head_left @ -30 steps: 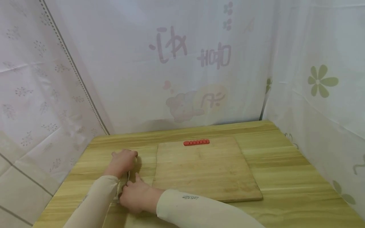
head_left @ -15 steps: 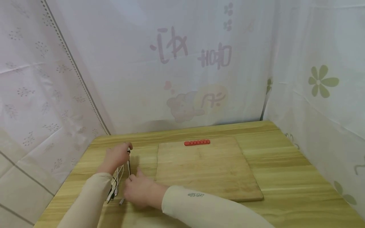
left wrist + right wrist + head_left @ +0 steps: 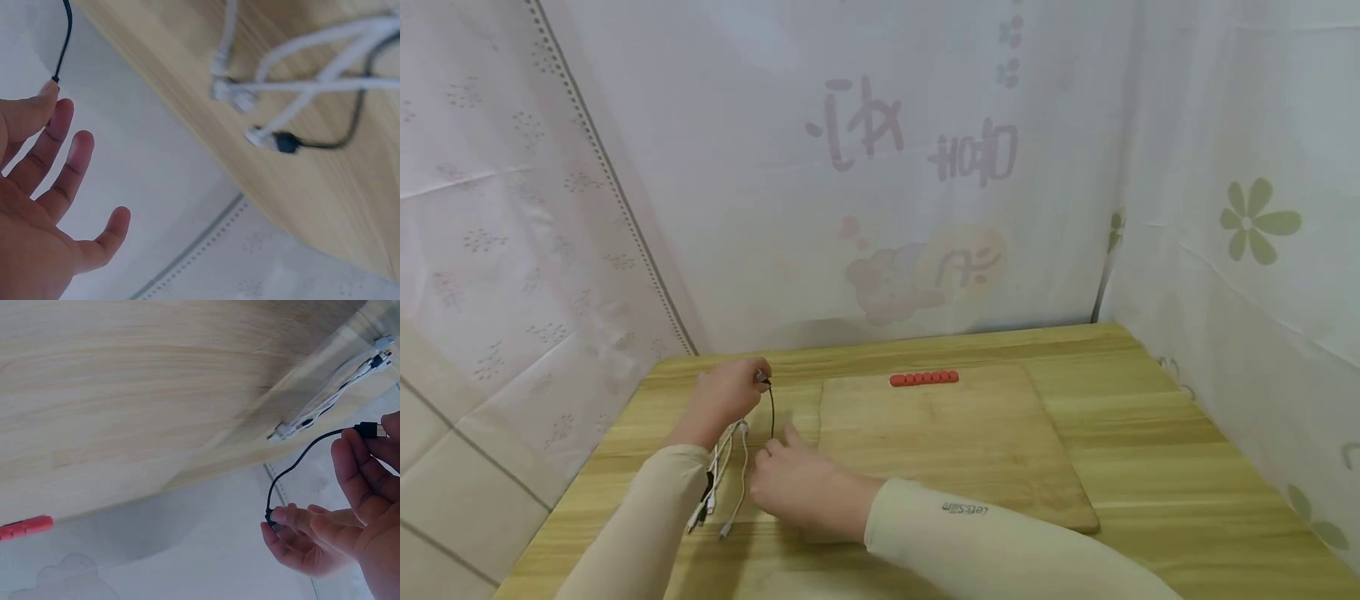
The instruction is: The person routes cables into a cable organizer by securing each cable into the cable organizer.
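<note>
A short black USB cable [image 3: 772, 412] stretches between both hands in the head view. My left hand [image 3: 722, 396] pinches its far end between thumb and forefinger; in the left wrist view the other fingers of the left hand [image 3: 56, 194] are spread loosely. My right hand [image 3: 808, 483] holds the near end, and the right wrist view shows the black plug [image 3: 369, 429] with its metal tip at the fingers. Beneath the left forearm, a loose group of white and black cables [image 3: 718, 471] lies on the wooden table [image 3: 1157, 467], left of the right hand.
A thin wooden board [image 3: 955, 450] lies on the table, right of the cables. On its far edge sits a red notched strip [image 3: 923, 378]. Patterned white curtains [image 3: 737, 208] hang behind the table and along both sides.
The left hand has risen and drawn the black cable out from the other cables. Both hands have shifted a little right. The white cables, hidden at first, now show.
</note>
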Demonstrator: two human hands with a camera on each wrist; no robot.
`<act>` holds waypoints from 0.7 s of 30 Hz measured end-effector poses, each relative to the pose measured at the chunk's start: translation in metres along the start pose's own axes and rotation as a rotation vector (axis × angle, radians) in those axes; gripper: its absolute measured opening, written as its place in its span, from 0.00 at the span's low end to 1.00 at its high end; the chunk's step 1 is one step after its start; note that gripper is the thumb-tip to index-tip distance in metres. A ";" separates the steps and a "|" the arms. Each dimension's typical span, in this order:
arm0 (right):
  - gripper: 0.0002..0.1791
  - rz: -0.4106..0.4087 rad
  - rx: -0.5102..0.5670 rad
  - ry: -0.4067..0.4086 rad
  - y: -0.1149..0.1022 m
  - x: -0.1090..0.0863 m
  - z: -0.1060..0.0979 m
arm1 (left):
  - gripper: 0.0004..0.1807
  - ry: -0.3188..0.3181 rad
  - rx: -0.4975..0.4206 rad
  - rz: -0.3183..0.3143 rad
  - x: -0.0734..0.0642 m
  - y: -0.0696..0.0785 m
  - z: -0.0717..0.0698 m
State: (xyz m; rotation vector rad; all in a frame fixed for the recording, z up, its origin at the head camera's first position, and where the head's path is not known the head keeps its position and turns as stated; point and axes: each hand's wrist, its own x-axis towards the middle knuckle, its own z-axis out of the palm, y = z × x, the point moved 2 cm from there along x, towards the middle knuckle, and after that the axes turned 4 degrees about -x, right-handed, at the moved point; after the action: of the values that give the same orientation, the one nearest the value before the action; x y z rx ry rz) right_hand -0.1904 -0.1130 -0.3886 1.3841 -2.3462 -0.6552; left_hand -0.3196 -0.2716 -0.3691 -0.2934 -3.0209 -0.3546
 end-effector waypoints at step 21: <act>0.06 0.132 -0.035 0.107 0.040 -0.066 0.018 | 0.11 0.087 -0.044 0.065 0.018 0.071 -0.004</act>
State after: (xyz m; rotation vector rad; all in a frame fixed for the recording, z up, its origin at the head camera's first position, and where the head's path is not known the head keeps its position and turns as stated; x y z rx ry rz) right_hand -0.1971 -0.0340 -0.3853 1.2068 -2.3065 -0.5673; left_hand -0.3228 -0.2012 -0.3477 -0.3690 -2.9132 -0.4172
